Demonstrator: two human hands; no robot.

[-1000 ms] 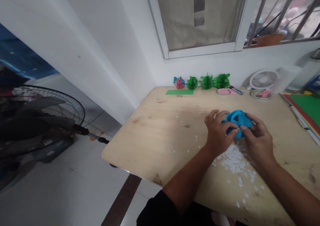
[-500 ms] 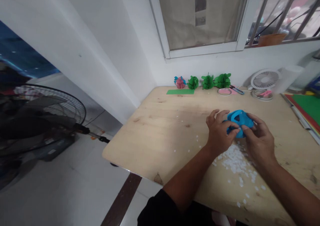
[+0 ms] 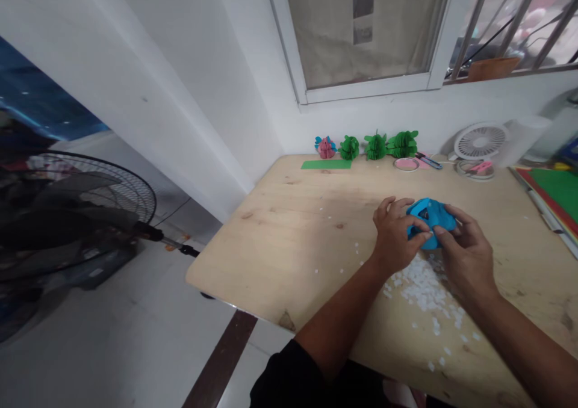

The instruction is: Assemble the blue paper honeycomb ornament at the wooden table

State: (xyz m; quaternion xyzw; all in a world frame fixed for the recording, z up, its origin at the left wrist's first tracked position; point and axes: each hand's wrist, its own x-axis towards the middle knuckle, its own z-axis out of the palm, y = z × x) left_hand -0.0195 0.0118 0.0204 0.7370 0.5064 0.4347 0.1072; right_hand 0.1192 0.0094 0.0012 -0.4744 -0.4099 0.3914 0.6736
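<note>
Between my two hands is a blue folded paper piece (image 3: 436,214) with curved layers and a dark opening, held above the table. My left hand (image 3: 397,230) is closed on its left edge, thumb and index finger pinching close to the lower front while other fingers stick up behind. My right hand (image 3: 469,248) grips its right side, the thumb pressed on the front and the fingers behind, partly hidden. Below the hands lies a scattered heap of small white paper bits (image 3: 427,287).
Along the wall stand several green paper figures (image 3: 374,147) and a pink-and-blue one (image 3: 326,147). A green paper strip (image 3: 326,164), a cutter knife (image 3: 428,160), a small white fan (image 3: 481,141) and coloured sheets (image 3: 555,194) lie around the wooden table (image 3: 271,233). A floor fan (image 3: 90,197) stands left.
The blue paper piece has tilted slightly and its opening looks narrower. Both hands keep their grip in nearly the same place.
</note>
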